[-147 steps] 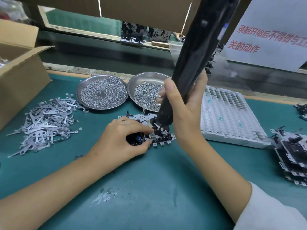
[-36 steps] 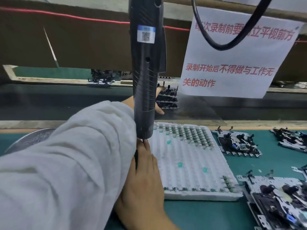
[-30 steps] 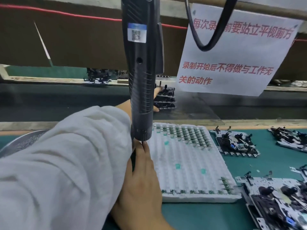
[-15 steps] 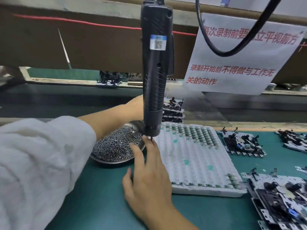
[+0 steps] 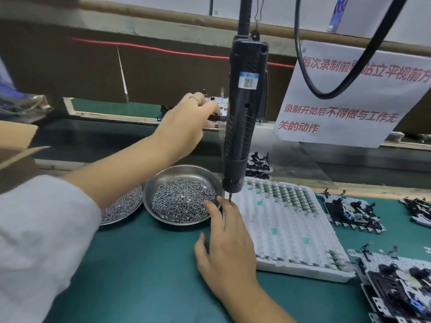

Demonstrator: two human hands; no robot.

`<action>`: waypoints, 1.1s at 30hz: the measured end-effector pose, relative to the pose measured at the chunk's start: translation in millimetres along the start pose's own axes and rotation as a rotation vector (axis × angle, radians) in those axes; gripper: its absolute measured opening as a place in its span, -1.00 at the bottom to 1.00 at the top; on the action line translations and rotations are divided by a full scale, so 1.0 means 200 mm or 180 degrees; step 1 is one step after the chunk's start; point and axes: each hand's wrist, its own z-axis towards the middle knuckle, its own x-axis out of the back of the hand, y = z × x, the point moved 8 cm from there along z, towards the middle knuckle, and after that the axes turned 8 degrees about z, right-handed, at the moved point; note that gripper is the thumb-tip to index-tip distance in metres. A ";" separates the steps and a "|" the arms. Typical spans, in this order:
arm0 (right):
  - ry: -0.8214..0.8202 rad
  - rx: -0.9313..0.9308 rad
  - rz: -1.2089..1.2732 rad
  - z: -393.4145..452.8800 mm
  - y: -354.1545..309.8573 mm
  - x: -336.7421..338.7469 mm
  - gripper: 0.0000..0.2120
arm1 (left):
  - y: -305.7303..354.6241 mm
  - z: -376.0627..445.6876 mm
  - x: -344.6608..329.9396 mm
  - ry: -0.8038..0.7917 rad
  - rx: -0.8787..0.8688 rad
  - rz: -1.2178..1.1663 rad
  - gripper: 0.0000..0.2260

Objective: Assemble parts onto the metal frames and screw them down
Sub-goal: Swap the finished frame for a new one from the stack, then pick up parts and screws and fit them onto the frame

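My left hand [image 5: 189, 122] reaches far back over the conveyor. Its curled fingers and thumb pinch a metal frame assembly [image 5: 218, 106], which is partly hidden behind the hanging black electric screwdriver [image 5: 245, 117]. My right hand [image 5: 224, 243] rests flat on the green mat with straight fingers. Its fingertips lie at the rim of the right screw dish [image 5: 149, 201], just below the screwdriver's bit. That dish is full of small screws [image 5: 182, 203]. A stack of assembled frames [image 5: 258, 164] sits on the conveyor behind the white tray.
A second screw dish [image 5: 121, 206] lies to the left. The white foam tray [image 5: 291, 234] with small parts is to the right. More frame assemblies lie at the right [image 5: 352, 213] and at the front right [image 5: 396, 285]. A paper sign [image 5: 349, 108] hangs behind, and a cardboard box [image 5: 16, 141] stands at the far left.
My left hand has lifted off the stack on the conveyor and moved up and left to the back. My right hand stays flat on the mat. The view has pulled back.
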 end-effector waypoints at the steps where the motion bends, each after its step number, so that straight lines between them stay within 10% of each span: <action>1: 0.0027 0.0013 0.0044 0.00 0.00 0.00 -0.45 | -0.05 -0.04 0.03 0.0145 -0.0028 -0.0056 -0.58; 14: 0.0903 0.0332 0.1260 -0.08 -0.05 0.14 -0.76 | -0.15 -1.22 0.07 0.0462 -0.1037 -0.0110 -0.82; 19: -0.0617 0.2089 0.0927 -0.19 -0.35 -0.01 -0.71 | -0.16 -1.24 -0.04 -0.0073 -0.1106 -0.0461 -0.82; 22: -0.1225 0.2145 0.0612 -0.20 -0.37 -0.11 -0.65 | -0.21 -1.22 -0.06 -0.0237 -0.1116 -0.0547 -0.70; 27: -0.1268 0.1920 0.0727 -0.20 -0.34 -0.13 -0.74 | -0.55 -1.15 0.04 0.0659 0.0190 0.0279 -0.70; 33: -0.1294 0.1691 0.0803 -0.18 -0.32 -0.13 -0.73 | -0.85 -1.14 -0.10 -0.0170 0.1472 0.0965 -0.72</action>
